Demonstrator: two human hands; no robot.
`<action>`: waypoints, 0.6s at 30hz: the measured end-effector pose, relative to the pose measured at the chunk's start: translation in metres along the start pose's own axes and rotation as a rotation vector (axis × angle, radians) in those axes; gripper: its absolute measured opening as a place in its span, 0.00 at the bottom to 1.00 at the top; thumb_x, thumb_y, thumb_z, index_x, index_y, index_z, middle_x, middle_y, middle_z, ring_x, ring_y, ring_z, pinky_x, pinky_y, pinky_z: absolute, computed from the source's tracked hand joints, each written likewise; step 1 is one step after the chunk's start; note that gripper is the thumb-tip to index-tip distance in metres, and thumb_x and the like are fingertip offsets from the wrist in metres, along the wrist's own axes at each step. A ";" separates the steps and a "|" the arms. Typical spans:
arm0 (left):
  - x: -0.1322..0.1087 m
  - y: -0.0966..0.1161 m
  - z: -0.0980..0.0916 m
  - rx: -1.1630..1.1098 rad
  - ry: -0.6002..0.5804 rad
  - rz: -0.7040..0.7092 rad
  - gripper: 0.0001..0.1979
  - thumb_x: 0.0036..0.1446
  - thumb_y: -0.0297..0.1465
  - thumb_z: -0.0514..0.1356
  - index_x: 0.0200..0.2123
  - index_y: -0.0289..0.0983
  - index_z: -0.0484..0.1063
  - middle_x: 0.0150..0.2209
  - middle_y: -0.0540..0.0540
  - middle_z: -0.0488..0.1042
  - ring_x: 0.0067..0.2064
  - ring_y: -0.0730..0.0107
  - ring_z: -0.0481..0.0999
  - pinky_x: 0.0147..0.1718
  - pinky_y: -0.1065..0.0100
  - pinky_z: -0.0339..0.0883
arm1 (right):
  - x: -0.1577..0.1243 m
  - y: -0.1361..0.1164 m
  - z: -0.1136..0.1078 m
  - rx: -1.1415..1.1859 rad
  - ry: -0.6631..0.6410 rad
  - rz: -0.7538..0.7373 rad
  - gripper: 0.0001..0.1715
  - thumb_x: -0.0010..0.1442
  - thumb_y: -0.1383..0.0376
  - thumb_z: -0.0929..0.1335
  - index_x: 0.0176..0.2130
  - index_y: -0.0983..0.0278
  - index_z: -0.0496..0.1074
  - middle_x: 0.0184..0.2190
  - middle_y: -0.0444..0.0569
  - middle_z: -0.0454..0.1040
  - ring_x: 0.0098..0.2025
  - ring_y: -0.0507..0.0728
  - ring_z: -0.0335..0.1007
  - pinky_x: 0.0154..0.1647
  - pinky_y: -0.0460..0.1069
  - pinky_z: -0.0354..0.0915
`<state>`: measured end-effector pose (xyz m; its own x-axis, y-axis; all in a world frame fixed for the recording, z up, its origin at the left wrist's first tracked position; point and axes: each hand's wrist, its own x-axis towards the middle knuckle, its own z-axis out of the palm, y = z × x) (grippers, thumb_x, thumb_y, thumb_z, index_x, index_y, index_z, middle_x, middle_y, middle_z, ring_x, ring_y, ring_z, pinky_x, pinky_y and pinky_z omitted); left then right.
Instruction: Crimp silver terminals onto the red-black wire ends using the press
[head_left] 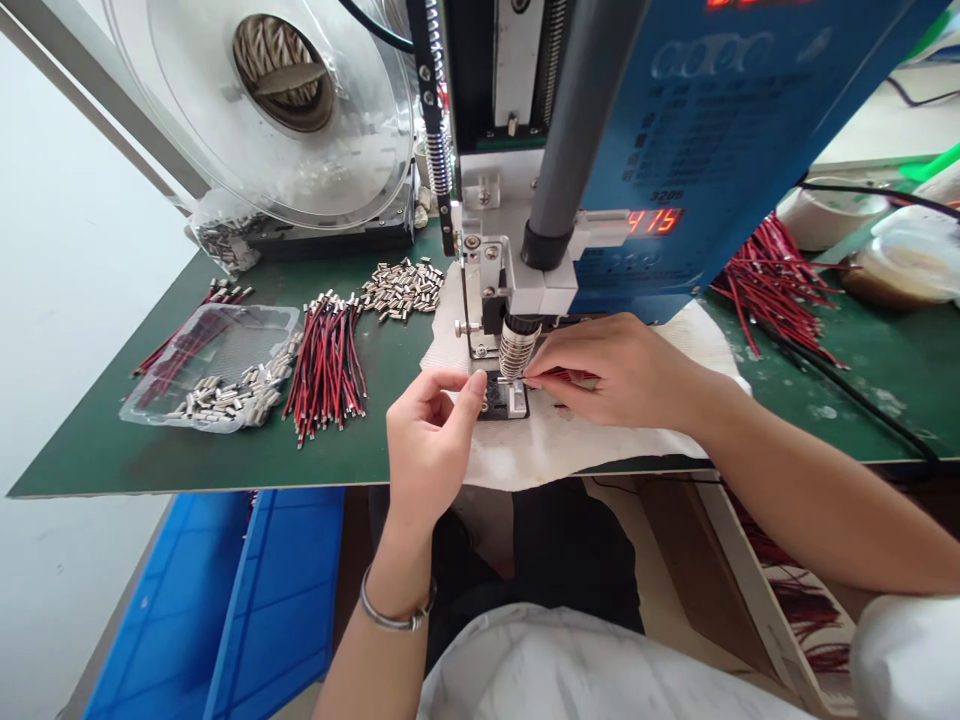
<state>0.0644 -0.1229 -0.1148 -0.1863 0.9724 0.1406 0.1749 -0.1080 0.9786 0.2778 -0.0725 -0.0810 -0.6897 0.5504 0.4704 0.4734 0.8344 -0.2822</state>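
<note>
At the small black fixture point(498, 396) under the soldering machine's tip, both of my hands meet from either side. My left hand point(431, 440) is closed, thumb and forefinger together at the fixture's left edge; what they grip, if anything, is hidden. From the right, my right hand point(619, 370) pinches at the fixture's far right corner. Red wire point(574, 376) shows beneath its fingers, its end close to the coiled metal sleeve point(517, 348) of the soldering head. A pale cloth point(540, 450) lies below the fixture.
Left of the machine lie a bundle of red-and-black wires point(328, 365), a pile of small metal cylinders point(403, 288) and a clear plastic tray point(202, 425) holding more cylinders. A large reel point(180, 100) stands behind. More red wires point(780, 285) lie right of the blue control box point(720, 130).
</note>
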 end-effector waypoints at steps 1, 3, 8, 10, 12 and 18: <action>0.000 0.000 0.000 -0.002 0.000 0.002 0.13 0.59 0.40 0.69 0.30 0.37 0.76 0.28 0.48 0.75 0.27 0.75 0.68 0.22 0.71 0.53 | 0.000 0.000 0.000 0.002 0.003 -0.003 0.07 0.66 0.72 0.69 0.38 0.64 0.79 0.32 0.45 0.83 0.32 0.54 0.78 0.35 0.49 0.67; 0.000 0.000 0.000 -0.007 -0.001 0.005 0.13 0.59 0.40 0.69 0.29 0.37 0.76 0.29 0.48 0.75 0.27 0.75 0.68 0.22 0.71 0.53 | 0.001 0.000 0.000 0.007 0.002 -0.003 0.07 0.66 0.72 0.70 0.38 0.64 0.79 0.32 0.44 0.83 0.32 0.54 0.78 0.34 0.49 0.67; -0.001 0.000 -0.001 -0.009 0.001 0.005 0.13 0.60 0.40 0.68 0.30 0.37 0.76 0.28 0.48 0.75 0.27 0.75 0.68 0.22 0.71 0.53 | 0.000 0.000 -0.001 0.001 0.006 0.001 0.07 0.66 0.71 0.69 0.38 0.62 0.79 0.33 0.44 0.83 0.33 0.55 0.78 0.35 0.49 0.67; -0.001 0.000 -0.001 -0.009 0.000 0.007 0.13 0.60 0.40 0.68 0.30 0.37 0.76 0.28 0.48 0.75 0.27 0.75 0.68 0.22 0.71 0.53 | 0.000 0.000 -0.001 0.009 -0.006 0.010 0.08 0.67 0.70 0.69 0.38 0.61 0.78 0.33 0.44 0.83 0.33 0.54 0.78 0.35 0.49 0.67; -0.002 0.000 -0.001 -0.008 -0.001 0.010 0.12 0.60 0.39 0.68 0.30 0.37 0.76 0.27 0.49 0.74 0.26 0.75 0.67 0.22 0.71 0.53 | 0.000 0.000 -0.001 0.011 -0.010 0.015 0.08 0.67 0.69 0.68 0.38 0.60 0.78 0.34 0.44 0.84 0.34 0.55 0.79 0.36 0.49 0.68; -0.002 0.003 -0.001 -0.018 -0.006 0.007 0.14 0.61 0.41 0.68 0.29 0.37 0.76 0.23 0.50 0.71 0.22 0.77 0.61 0.20 0.71 0.51 | 0.000 -0.002 -0.002 -0.024 0.021 -0.008 0.08 0.68 0.70 0.69 0.37 0.61 0.78 0.32 0.45 0.83 0.30 0.54 0.78 0.32 0.49 0.66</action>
<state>0.0644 -0.1257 -0.1123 -0.1793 0.9728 0.1470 0.1589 -0.1189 0.9801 0.2776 -0.0744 -0.0790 -0.6820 0.5430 0.4900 0.4815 0.8376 -0.2580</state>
